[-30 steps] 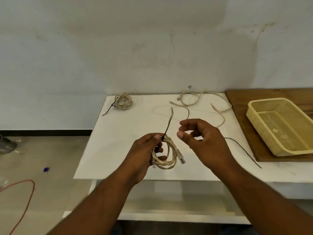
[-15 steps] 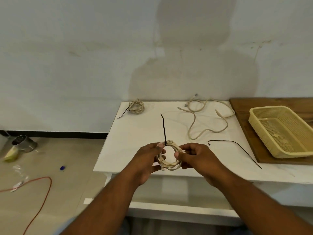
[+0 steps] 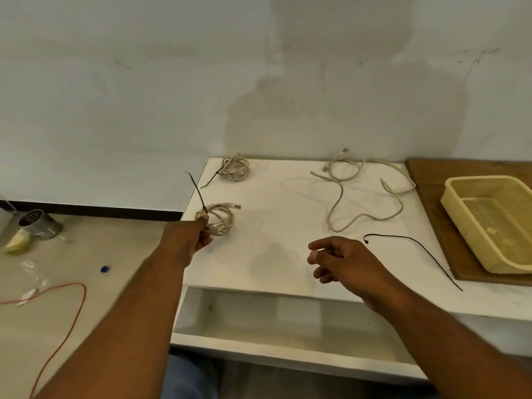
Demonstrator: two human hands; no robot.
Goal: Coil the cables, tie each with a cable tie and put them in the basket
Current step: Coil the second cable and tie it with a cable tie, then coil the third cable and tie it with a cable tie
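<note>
At the left edge of the bench (image 3: 273,254), the left hand (image 3: 187,240) holds up a coiled cable (image 3: 220,221). Its fingers (image 3: 203,226) are closed on the side of the coil where a black cable tie (image 3: 197,191) goes around it. I think the grip is at this place so that the loops cannot open. The long tail of the tie stands up and leans away to the left. It seems that this coil is already tied.

The right hand (image 3: 342,260) is above the front middle of the bench with loosely bent fingers (image 3: 322,244), and it holds nothing. It touches neither the coil nor the bench.

A second coil (image 3: 235,168), also with a dark tie, lies at the far left corner. A loose cable (image 3: 359,194) lies in open curves along the far edge, not yet coiled. A spare tie (image 3: 417,254) lies near the front right, just beside the wooden board (image 3: 426,180). It is probably kept there for the loose cable.

The basket (image 3: 457,214) stands on this board at the right end, well apart from both coils, and I see no cable in it. So, in my judgement, putting the coils into the basket remains to be done.
</note>
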